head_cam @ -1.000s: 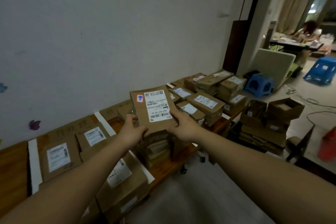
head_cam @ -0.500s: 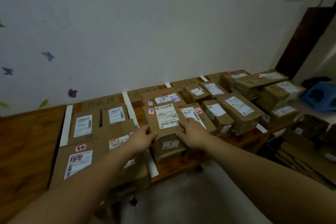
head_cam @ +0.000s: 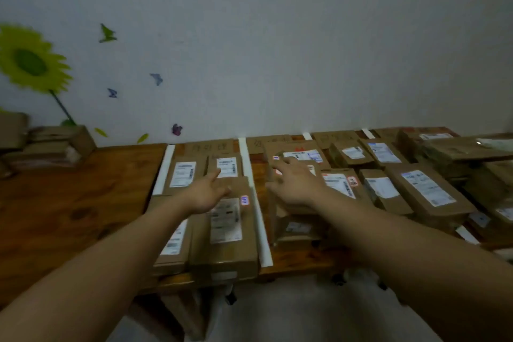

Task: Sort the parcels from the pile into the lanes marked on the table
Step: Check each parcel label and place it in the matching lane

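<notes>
While both forearms reach in from the near edge, we note that neither hand holds anything.

Landmark: the white tape strip (head_cam: 254, 203) running front to back across the surface (head_cam: 83, 203).

- Just left of the strip, nearest us: a large box (head_cam: 222, 241), label up, lying flat.
- Just right of the strip: a stack (head_cam: 297, 228) of brown parcels, and on top of it the parcel (head_cam: 313, 170) we are handling.
- Left hand (head_cam: 206, 194): left of the strip, above the far end of the large box. Fingers straight and slack, gripping nothing. We cannot tell if they touch the box.
- Right hand (head_cam: 297, 183): right of the strip, palm down over the parcel. Fingers spread and not curled round it. We cannot tell contact from a close hover.

Change: a second ago we held this parcel up in both hands with the label facing us. Half a second ago it sat on the stack under both hands. Now the left hand is off it and across the strip.

Reading: this parcel looks delivered to the lane right of the strip. We judge the next step is to fetch another.

- Further right of the strip: more labelled parcels (head_cam: 422, 191) fill the other lanes.
- At the strip's far end: cardboard lane tags (head_cam: 211, 146) lie against the wall, writing too blurred to read.
- Far left of the strip: a small heap of parcels (head_cam: 50, 144) by the wall.
</notes>
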`<state>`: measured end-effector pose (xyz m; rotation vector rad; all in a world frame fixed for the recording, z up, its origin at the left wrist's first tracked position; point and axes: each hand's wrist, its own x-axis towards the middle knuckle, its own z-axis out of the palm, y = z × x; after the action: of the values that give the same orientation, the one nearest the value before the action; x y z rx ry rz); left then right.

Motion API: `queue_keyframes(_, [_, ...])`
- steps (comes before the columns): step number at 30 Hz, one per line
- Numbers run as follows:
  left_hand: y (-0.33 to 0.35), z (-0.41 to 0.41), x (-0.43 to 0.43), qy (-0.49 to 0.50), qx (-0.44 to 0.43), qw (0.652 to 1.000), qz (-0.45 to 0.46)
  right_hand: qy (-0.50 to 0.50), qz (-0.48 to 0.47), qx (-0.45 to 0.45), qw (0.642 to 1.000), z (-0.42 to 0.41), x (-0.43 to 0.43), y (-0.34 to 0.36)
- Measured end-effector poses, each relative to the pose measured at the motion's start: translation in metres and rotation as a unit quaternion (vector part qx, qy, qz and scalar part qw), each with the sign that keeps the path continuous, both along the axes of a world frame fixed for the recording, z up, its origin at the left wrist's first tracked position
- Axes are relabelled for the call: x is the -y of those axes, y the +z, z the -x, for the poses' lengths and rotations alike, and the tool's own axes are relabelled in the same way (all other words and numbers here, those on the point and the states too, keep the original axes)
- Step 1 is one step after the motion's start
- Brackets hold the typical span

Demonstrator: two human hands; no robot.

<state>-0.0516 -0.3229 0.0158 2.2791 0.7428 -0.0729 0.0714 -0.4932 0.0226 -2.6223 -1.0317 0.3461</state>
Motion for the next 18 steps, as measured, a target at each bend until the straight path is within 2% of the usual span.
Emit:
queue_keyframes(4, [0.015,0.052,-0.08,0.048,0.001,0.998,-0.045,0.054,-0.015,0.003,0.998,0.031,-0.083,0.013])
queue_keyframes(8, [0.027,0.129,-0.174,0.123,-0.011,0.991,-0.052,0.107,-0.027,-0.005,0.994,0.083,-0.188,0.02])
queue_keyframes(12, [0.036,0.199,-0.268,0.147,-0.013,0.987,-0.065,0.125,-0.046,-0.017,0.991,0.132,-0.287,0.02])
queue_keyframes(18, [0.042,0.264,-0.368,0.207,-0.015,0.976,-0.064,0.163,-0.041,-0.035,0.985,0.187,-0.396,0.03])
